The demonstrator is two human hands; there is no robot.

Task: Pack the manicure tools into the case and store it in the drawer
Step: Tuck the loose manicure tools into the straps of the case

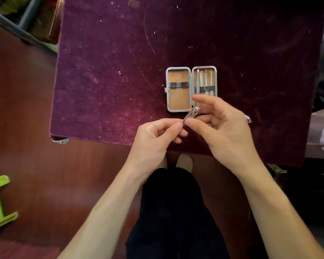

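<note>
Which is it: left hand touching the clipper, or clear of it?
Touching. The head view shows the left hand pinching the near end of the clipper with its fingertips; the right hand grips it too.

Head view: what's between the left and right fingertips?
A metal nail clipper, pinched by the left hand and the right hand at its near end. Its far end points toward the open case. Shown in the head view.

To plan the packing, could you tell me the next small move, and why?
Probably slide the nail clipper, pinched by the left hand and right hand, under the empty elastic strap in the left half of the case; the right half already holds slim tools.
</note>
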